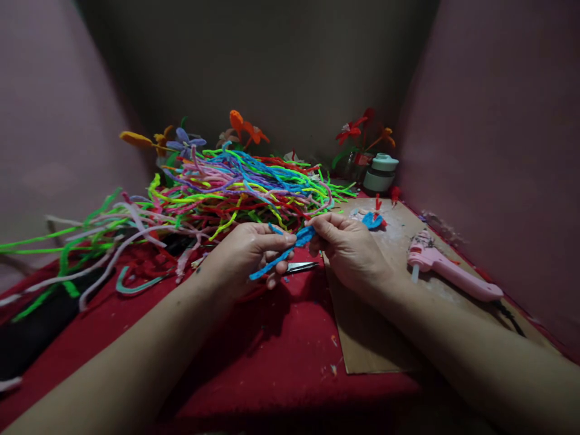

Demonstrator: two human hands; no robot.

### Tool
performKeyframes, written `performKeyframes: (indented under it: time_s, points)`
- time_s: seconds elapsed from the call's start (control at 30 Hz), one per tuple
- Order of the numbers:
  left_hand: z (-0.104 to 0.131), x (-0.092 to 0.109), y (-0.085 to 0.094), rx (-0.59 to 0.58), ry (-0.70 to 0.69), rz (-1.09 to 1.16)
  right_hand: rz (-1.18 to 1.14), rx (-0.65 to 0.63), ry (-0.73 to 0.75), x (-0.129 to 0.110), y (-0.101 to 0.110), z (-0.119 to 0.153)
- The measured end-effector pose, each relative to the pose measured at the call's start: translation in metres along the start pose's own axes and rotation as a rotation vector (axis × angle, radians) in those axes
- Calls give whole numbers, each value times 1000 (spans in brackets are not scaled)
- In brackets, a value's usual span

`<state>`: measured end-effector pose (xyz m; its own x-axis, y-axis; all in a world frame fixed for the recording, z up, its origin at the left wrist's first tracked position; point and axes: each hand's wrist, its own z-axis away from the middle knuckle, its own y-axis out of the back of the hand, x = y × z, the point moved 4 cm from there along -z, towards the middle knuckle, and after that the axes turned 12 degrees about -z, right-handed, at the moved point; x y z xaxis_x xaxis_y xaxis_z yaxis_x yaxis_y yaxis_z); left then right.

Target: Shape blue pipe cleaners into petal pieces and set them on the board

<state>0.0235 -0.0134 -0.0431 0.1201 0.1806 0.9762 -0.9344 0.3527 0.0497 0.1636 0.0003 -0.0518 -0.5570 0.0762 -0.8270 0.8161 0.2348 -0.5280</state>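
Note:
A blue pipe cleaner (276, 263), bent and doubled along part of its length, is stretched between my two hands above the red cloth. My left hand (258, 248) pinches it between thumb and fingers, and a loose end hangs down to the left. At its other end, my right hand (347, 244) closes thumb and fingertips on it. Just below the hands lie scissors (302, 266), partly hidden by my left fingers. Past my right hand, a blue looped pipe-cleaner piece (372, 221) rests on a brown board (367, 344).
A large heap of colourful pipe cleaners (254, 181) spreads across the back and left. A pink glue gun (453, 275) lies on the board at right. Behind stand a jar with a mint lid (380, 172) and pipe-cleaner flowers (185, 142). Walls close in both sides.

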Motion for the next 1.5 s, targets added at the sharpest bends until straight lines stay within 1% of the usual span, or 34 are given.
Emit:
performKeyframes:
  time_s: [0.07,0.27,0.43,0.5,0.57,0.63,0.7,0.83,0.9,1.0,1.1,1.27,1.33,1.43,1.5]
  points:
    - [2,2,-2,17,3,-11,23,13,4,0,0,1]
    - [6,8,0,155,2,-78,50,-5,46,-4,-2,4]
    - [7,6,2,195,22,-73,92,30,64,-6,-1,4]
    - [7,6,2,201,11,-62,58,22,47,-4,-2,4]
    - [7,6,1,200,-5,-48,36,-28,4,0,-4,5]
    - [8,6,0,195,-14,-33,54,-90,-38,5,-5,7]
    - [7,5,1,180,-42,-45,86,-110,-48,7,-5,8]
    - [6,10,6,185,-209,-183,112,-57,-43,6,-3,8]
    - [7,12,7,204,-251,-253,103,-57,-73,6,-5,8]
    - [7,14,6,234,-255,-304,64,-46,-116,7,-6,7]
    - [9,17,2,254,-275,-351,10,-24,-125,10,-4,6]
    - [10,18,0,238,-304,-393,-73,-38,-178,12,-6,7]
    - [11,20,0,246,-318,-394,-50,-30,-204,11,-9,10]
    - [13,25,1,281,-349,-392,78,-22,-186,5,-13,14]
    - [13,26,-1,265,-345,-410,148,-41,-177,4,-15,16]
